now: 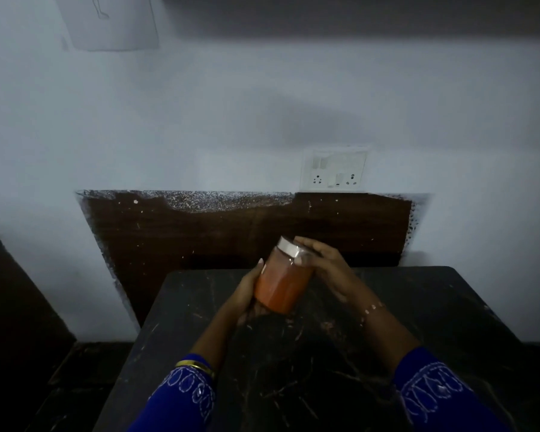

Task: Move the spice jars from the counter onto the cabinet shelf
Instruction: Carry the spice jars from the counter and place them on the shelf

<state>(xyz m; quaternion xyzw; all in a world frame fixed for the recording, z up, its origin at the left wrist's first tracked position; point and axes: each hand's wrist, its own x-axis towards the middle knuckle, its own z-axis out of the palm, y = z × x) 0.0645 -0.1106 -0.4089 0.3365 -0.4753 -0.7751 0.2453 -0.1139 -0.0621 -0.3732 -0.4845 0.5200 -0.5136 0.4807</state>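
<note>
Now, left hand (243, 296) wrapped round the lower side of the spice jar (283, 279), tilted above the dark surface (418, 307); right hand (328, 269) clasping its white lid (289, 247). Behind, wall socket (334, 169).

Spice jar (282, 280): clear body showing orange-red powder, white lid (289, 247) on top.

Counter (418, 307): black stone, pale and rusty veins running across it in thin scratchy lines.

Sleeves (181, 397): bright blue, white stitched loops and oval outlines showing near the cuffs. Gold bangle (195, 366) gleaming at the left wrist; thin pale-beaded bracelet (373, 308) glinting at the right wrist.

Wall (200, 120): pale bluish-white, greying into shadow toward the top.

Panel (231, 232) behind the counter: dark brown wood grain, its upper edge showing a speckled white-and-brown ragged band.

Socket plate (334, 168): white, small dark pin holes.
</note>
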